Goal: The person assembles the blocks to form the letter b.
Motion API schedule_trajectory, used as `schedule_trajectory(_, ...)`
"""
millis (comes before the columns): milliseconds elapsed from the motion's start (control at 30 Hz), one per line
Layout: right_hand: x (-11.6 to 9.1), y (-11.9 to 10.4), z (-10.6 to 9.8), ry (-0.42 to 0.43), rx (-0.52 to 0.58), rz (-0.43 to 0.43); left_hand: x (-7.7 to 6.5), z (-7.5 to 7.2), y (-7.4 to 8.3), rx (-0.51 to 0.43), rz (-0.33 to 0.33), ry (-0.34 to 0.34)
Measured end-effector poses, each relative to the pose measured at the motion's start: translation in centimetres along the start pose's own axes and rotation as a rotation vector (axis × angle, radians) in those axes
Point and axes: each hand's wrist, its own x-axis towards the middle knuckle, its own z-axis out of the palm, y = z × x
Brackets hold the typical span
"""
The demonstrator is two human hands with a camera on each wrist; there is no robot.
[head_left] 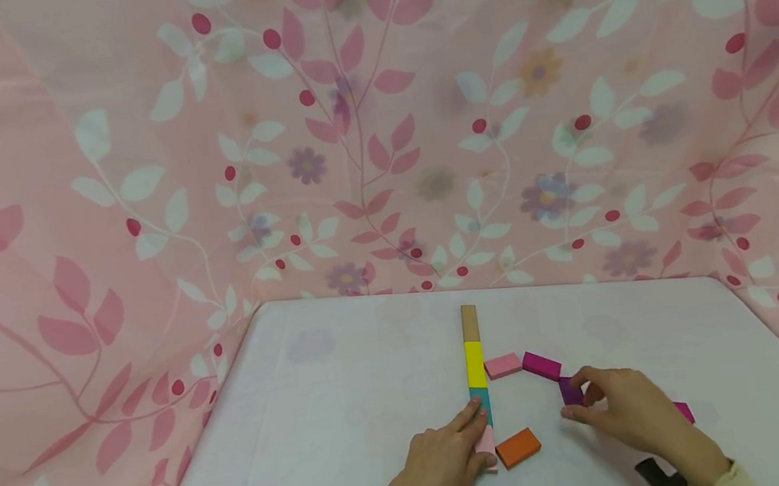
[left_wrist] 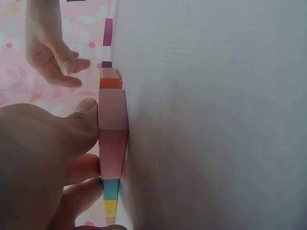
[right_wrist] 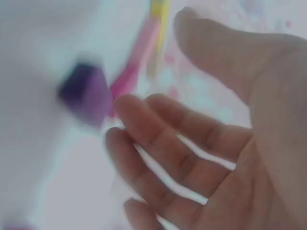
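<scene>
In the head view a straight row of blocks runs away from me: pink (head_left: pixel 484 444), teal (head_left: pixel 481 398), yellow (head_left: pixel 475 364) and tan (head_left: pixel 469 322). My left hand (head_left: pixel 440 464) rests on the near part of this row, its thumb and fingertips touching the pink and teal blocks from above. My right hand (head_left: pixel 624 407) is beside a purple block (head_left: pixel 570 391), thumb and forefinger spread. The right wrist view shows the purple block (right_wrist: pixel 86 93) blurred, just off the fingertips, with nothing between fingers and thumb.
From the yellow block a light pink block (head_left: pixel 503 366) and a magenta block (head_left: pixel 541 364) curve toward the purple one. An orange block (head_left: pixel 518 448) sits right of the pink one. Another magenta block (head_left: pixel 684 411) shows behind my right wrist. Floral cloth (head_left: pixel 364 157) hangs behind the white table (head_left: pixel 321 397).
</scene>
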Motion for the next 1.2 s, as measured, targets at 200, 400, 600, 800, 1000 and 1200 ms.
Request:
schedule_trajectory(200,-0.7,5.3,-2.6,0.013,-0.082,0.135,0.2,0.1,-0.1,-0.009,0.004,0.0)
schedule_trajectory(400,-2.5,9.8,-3.0,-0.063,-0.099,0.302,0.1,-0.1,-0.2,-0.016,-0.014,-0.02)
schedule_trajectory(600,-3.8,11.0,-2.4,-0.103,-0.08,0.395,0.0,-0.2,-0.4,-0.005,-0.028,-0.024)
schedule_trajectory(800,-3.6,10.4,-1.8,-0.073,-0.069,0.402,-0.2,-0.2,-0.5,-0.008,-0.024,-0.008)
schedule_trajectory(1000,-3.7,10.2,-1.5,-0.076,-0.07,0.413,0.0,-0.3,-0.2,-0.018,-0.025,-0.031)
schedule_trajectory(1200,-3.9,9.9,-1.3,-0.09,-0.049,0.372,0.1,-0.2,0.0,-0.008,-0.024,-0.031)
